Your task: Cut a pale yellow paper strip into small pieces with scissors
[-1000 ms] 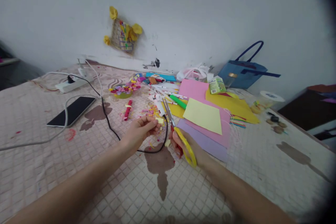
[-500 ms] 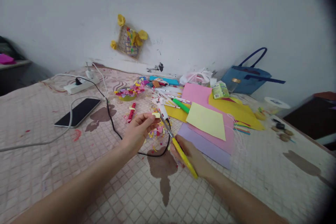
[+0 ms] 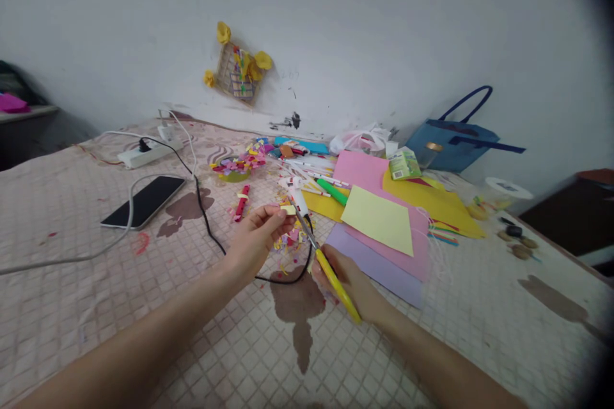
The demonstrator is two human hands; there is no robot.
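Between thumb and fingers, my left hand (image 3: 261, 230) pinches a small pale yellow paper piece (image 3: 288, 209). My right hand (image 3: 343, 278) is wrapped round the yellow handles of the scissors (image 3: 338, 284); their blades point up and left, with the tips beside the paper piece. Whether the blades touch the paper is too small to tell. Under and behind the hands lie small coloured paper scraps (image 3: 291, 236) and a white glue gun (image 3: 297, 197). A red strip (image 3: 242, 203) with a pale band lies left of them.
Coloured sheets (image 3: 378, 220), a green marker (image 3: 332, 192) and white sticks lie to the right. A phone (image 3: 144, 202), a power strip (image 3: 151, 153) and cables are at the left. A blue bag (image 3: 451, 144) stands against the wall; a black cord (image 3: 206, 223) runs below my hands.
The view has shifted very slightly. Both hands keep nearly the same pose, with the paper piece and scissors still held.
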